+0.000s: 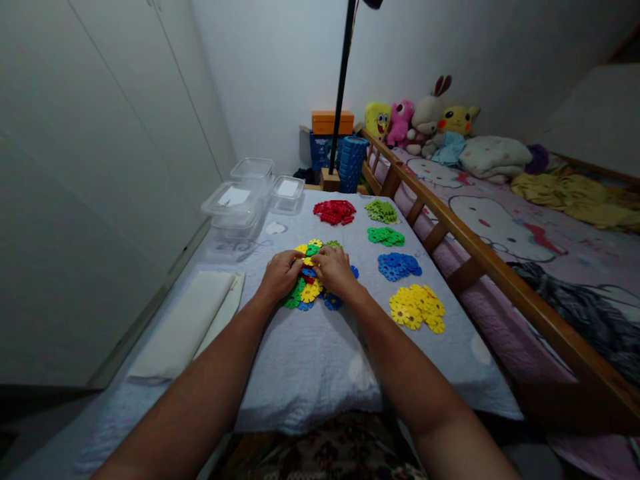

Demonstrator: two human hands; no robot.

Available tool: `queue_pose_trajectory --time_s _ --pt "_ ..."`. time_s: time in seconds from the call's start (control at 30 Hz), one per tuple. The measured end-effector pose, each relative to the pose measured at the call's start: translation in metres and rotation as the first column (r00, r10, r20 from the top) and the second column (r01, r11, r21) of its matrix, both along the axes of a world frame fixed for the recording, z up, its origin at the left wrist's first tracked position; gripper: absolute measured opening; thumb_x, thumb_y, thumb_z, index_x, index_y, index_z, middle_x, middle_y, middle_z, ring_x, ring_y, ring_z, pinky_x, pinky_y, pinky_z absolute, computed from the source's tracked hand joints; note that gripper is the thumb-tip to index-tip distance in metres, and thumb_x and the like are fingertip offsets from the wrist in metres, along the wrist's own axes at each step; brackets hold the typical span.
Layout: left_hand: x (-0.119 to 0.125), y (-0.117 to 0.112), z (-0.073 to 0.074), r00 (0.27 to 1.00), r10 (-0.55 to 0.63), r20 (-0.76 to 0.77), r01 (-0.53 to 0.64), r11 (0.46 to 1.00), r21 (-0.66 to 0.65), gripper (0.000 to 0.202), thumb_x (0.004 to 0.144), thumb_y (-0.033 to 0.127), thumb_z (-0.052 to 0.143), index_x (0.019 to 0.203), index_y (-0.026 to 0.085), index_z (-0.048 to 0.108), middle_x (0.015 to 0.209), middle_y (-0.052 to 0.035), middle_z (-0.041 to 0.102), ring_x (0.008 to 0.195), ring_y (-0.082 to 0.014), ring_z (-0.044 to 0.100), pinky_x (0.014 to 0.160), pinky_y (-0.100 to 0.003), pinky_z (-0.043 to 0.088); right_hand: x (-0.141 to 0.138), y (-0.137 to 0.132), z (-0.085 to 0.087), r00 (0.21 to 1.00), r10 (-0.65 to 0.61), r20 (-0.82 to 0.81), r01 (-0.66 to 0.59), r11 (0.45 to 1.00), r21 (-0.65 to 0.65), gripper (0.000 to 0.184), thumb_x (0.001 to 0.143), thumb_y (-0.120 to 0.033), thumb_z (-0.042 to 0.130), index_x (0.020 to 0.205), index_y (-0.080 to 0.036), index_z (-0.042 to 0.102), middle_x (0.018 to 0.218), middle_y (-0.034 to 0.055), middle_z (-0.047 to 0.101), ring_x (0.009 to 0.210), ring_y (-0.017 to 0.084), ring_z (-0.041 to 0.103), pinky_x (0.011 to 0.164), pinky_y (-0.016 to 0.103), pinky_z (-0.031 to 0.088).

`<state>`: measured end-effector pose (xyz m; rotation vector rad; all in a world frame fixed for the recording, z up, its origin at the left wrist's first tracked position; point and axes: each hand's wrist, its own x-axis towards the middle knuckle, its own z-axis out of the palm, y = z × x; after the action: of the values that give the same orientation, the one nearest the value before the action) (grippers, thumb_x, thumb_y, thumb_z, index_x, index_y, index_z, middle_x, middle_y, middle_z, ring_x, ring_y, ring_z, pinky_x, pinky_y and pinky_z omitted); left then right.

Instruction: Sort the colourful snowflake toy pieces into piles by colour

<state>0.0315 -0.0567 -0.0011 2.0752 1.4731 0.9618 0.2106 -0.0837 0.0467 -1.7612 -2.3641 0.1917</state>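
Note:
A mixed pile of plastic snowflake-shaped building discs [311, 291] in yellow, green, blue and red lies in the middle of the cloth-covered table. My left hand [283, 272] rests at the pile's left side with its fingers curled inward. From the right, my right hand [336, 268] reaches into the same pile, fingers bent and drawn together. A yellow disc [309, 261] shows between the fingertips of both hands. Whatever is pinched there is too small and partly covered to make out. Sorted to the right are yellow discs [417, 308] and blue discs [399, 266].
Farther back lie green discs [386, 237], light green pieces [381, 211] and red pieces [335, 212]. Clear plastic containers [234, 203] stand at the back left, near a folded white cloth [183, 323]. A wooden bed rail [480, 260] runs along the right side.

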Motion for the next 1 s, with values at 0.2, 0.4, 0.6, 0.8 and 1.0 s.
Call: queue_pose_trajectory --time_s 0.2,0.4,0.6,0.8,1.0 --pt "0.001 -0.001 0.002 0.999 -0.037 0.003 0.037 0.999 0.018 0.039 0.091 0.039 0.043 0.106 0.020 0.073 0.112 -0.0095 0.075 0.109 -0.0257 0.066 0.105 -0.042 0.047 0.006 -0.003 -0.001 0.996 0.013 -0.090 -0.004 0.995 0.100 0.025 0.100 -0.032 0.055 0.105 -0.025 0.079 0.121 0.0096 0.066 0.117 0.027 0.048 0.100 0.041 0.038" --pt "0.001 -0.001 0.005 0.996 -0.092 -0.020 0.093 0.995 0.043 0.038 0.090 0.040 0.043 0.098 0.020 0.075 0.109 -0.0090 0.076 0.107 -0.0255 0.067 0.104 -0.042 0.048 0.040 -0.009 0.017 0.943 0.030 -0.332 0.008 0.994 0.111 0.022 0.095 -0.019 0.055 0.099 -0.020 0.077 0.104 0.0082 0.073 0.101 0.022 0.059 0.095 0.035 0.042" --pt "0.001 -0.001 0.005 0.994 -0.095 -0.048 0.096 0.994 0.041 0.038 0.092 0.042 0.044 0.099 0.021 0.075 0.111 -0.0089 0.075 0.109 -0.0254 0.066 0.104 -0.041 0.048 0.118 -0.038 0.041 0.799 -0.076 -0.596 0.042 0.997 -0.071 0.013 0.085 -0.026 0.058 0.090 -0.019 0.068 0.082 0.0009 0.068 0.075 0.016 0.059 0.074 0.029 0.045" --pt "0.001 0.000 0.004 0.996 -0.076 -0.055 0.079 0.996 0.046 0.039 0.092 0.045 0.044 0.100 0.021 0.074 0.114 -0.0099 0.074 0.112 -0.0266 0.065 0.107 -0.044 0.046 0.193 -0.081 0.056 0.837 -0.210 -0.504 0.097 0.966 -0.242 0.018 0.077 -0.036 0.061 0.079 -0.019 0.066 0.076 0.0009 0.064 0.071 0.016 0.056 0.066 0.027 0.043" --pt "0.000 0.001 0.004 0.995 -0.084 -0.056 0.087 0.995 0.057 0.039 0.091 0.047 0.045 0.098 0.021 0.073 0.112 -0.0102 0.075 0.109 -0.0272 0.065 0.105 -0.045 0.047 0.231 -0.110 0.049 0.877 -0.283 -0.389 0.136 0.922 -0.363 0.018 0.073 -0.036 0.059 0.076 -0.019 0.064 0.074 0.0016 0.063 0.071 0.018 0.056 0.065 0.028 0.042"
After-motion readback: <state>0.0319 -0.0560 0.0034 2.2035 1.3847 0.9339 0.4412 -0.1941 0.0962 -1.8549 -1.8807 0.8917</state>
